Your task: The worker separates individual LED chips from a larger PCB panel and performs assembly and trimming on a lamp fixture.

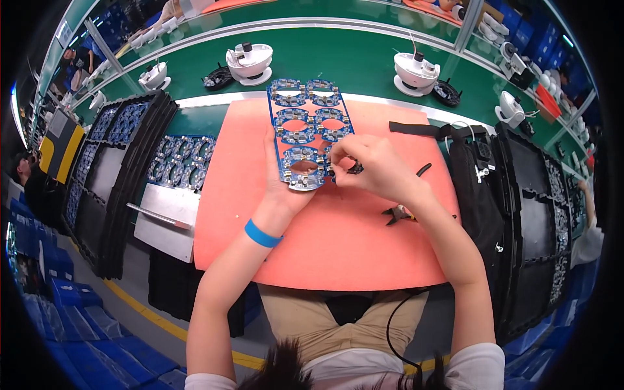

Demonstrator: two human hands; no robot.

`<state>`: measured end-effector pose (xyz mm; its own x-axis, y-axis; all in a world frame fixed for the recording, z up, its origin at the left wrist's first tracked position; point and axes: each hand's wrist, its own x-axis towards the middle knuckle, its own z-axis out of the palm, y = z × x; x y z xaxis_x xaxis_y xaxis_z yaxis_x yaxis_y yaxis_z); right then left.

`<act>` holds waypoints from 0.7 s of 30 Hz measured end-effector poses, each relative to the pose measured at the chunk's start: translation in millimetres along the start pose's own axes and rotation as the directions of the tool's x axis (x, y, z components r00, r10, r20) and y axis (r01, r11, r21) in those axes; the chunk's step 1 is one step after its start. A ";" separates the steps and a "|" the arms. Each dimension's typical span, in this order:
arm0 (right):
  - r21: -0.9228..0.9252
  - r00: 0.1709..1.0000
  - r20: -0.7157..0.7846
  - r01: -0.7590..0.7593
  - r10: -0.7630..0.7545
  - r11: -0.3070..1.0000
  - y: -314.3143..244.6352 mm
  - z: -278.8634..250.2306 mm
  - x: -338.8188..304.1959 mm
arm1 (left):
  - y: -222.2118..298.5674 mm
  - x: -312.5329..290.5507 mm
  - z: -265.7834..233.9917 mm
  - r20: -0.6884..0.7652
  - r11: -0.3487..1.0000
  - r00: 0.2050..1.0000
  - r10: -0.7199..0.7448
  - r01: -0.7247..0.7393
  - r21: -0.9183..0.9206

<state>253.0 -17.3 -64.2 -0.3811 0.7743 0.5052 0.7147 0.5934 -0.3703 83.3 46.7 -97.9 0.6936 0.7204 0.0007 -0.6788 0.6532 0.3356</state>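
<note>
My left hand [286, 192] is closed round the lower end of a blue circuit board panel [290, 138], holding it tilted up above the orange mat [247, 253]. Ring-shaped boards with round openings make up the panel, in two columns. A blue band circles my left wrist. My right hand [374, 168] pinches the panel's lower right corner, thumb and fingers pressed together on a board there. That board is mostly hidden by the fingers, and a small dark part shows beside them. Right of this hand, a pair of cutting pliers [398, 214] lies on the mat.
Black trays [120, 214] with blue boards stand at left, near another board panel [180, 161] and a metal box [166, 218]. A black bag [478, 195] and more trays [530, 195] are at right. White domed housings [250, 64] stand along the green bench behind the mat.
</note>
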 end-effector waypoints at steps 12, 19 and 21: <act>0.030 0.986 -0.159 -0.037 0.041 0.999 7.1 -6.7 6.6 | 2.9 -2.0 -10.3 0.162 0.985 0.986 -0.037 0.063 -0.158; -0.121 0.994 -0.060 0.082 -0.090 0.989 15.3 -13.1 -1.3 | 1.6 -1.1 -3.4 0.086 0.987 0.995 -0.040 0.052 -0.151; -0.132 0.996 -0.020 0.086 -0.089 0.988 14.3 -13.1 -1.1 | 1.6 -0.6 -5.1 0.030 0.999 1.000 -0.002 0.003 -0.042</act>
<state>271.3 -12.5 -59.9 -0.4318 0.7137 0.5514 0.7502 0.6236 -0.2196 80.6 48.5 -102.1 0.7018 0.7118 0.0280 -0.6860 0.6647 0.2960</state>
